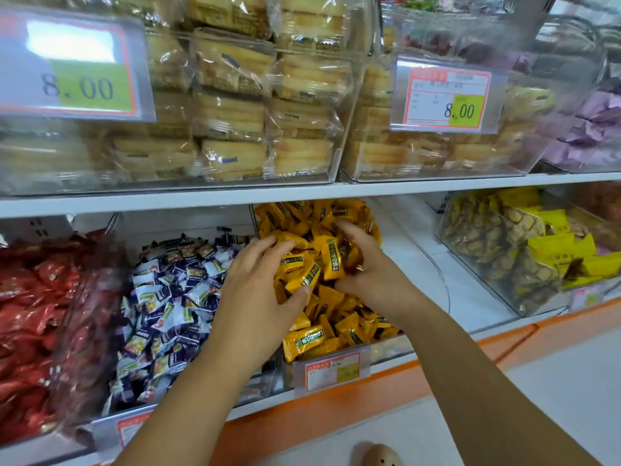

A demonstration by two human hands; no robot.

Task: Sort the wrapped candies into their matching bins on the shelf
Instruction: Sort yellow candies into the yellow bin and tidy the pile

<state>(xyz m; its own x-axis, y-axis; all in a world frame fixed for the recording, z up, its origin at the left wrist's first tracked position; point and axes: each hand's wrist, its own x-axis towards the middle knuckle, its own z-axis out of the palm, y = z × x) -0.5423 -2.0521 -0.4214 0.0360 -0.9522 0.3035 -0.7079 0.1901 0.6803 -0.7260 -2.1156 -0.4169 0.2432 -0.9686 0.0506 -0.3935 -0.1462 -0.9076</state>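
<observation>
Yellow wrapped candies (331,321) fill a clear bin (389,354) in the middle of the lower shelf. Both hands are inside this bin. My left hand (255,290) curls over a bunch of the yellow candies from the left, its thumb tucked beneath them. From the right, my right hand (364,264) cups the same bunch, fingers curled round it. Left of this bin lies a bin of blue-and-white wrapped candies (174,297). At the far left sits a bin of red wrapped candies (30,331).
A bare white shelf section (423,260) lies right of the yellow bin, then a clear bin of yellow snack packs (504,250). The upper shelf (302,193) holds bins of wrapped cakes (235,112) with price tags (443,95). The shelf has an orange front edge (336,408).
</observation>
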